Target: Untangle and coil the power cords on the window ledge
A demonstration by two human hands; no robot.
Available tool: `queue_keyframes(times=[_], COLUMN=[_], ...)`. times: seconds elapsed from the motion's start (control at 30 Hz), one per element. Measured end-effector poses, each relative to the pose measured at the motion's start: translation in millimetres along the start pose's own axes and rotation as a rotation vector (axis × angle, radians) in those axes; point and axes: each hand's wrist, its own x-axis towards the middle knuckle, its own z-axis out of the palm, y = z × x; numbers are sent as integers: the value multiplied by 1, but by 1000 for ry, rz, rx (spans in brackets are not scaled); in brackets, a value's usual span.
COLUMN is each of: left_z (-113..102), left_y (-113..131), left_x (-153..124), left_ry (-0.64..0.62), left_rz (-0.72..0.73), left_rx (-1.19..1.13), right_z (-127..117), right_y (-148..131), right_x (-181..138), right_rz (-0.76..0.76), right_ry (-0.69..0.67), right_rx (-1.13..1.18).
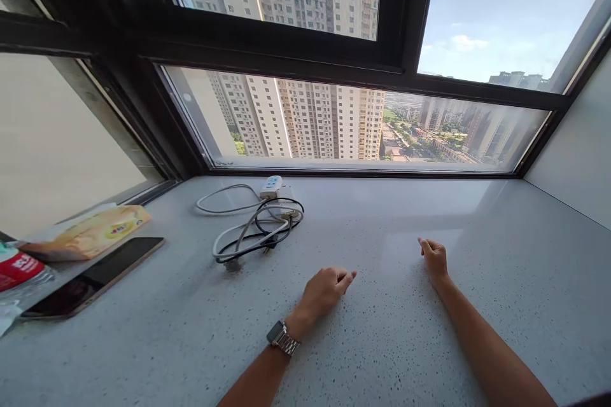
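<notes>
My left hand (325, 290), with a metal-band watch (283, 338) on its wrist, rests over the speckled white countertop (382, 343). Its fingers are curled in a loose fist, the thumb pointing right, and nothing shows in it. To the right, my right hand (434, 259) is also curled closed, its thumb side toward the left hand. I see nothing in that hand either. A gap of bare counter separates the two. Nearest to the left hand is a tangle of grey and black cables (258, 232), up and to its left, touching neither hand.
A white power strip (271, 187) lies behind the cables. At the left are a tissue pack (95, 232), a dark-screened tablet or phone (95, 276) and a red-labelled bottle (21, 273). Dark-framed windows (286, 54) border the back and left; a white wall (573, 140) stands right.
</notes>
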Motion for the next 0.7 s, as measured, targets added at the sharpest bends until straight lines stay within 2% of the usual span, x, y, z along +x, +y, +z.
queue_keyframes(times=[0.07, 0.13, 0.27, 0.33, 0.53, 0.7], left_z=[3, 7, 14, 17, 16, 14], left_y=[5, 12, 16, 14, 12, 14], left_x=[0, 0, -7, -12, -16, -16], left_ry=[7, 13, -51, -64, -74, -52], left_rz=[-13, 40, 233, 264, 262, 262], left_rx=[41, 103, 156, 172, 177, 138], right_z=[15, 32, 57, 59, 48, 47], right_y=[-5, -10, -18, -22, -32, -29], right_x=[-11, -29, -67, -76, -74, -74], right_rz=[2, 6, -53, -85, -21, -7], right_ry=[0, -86, -502, -605, -760, -738], right_rx=[14, 37, 113, 148, 279, 258])
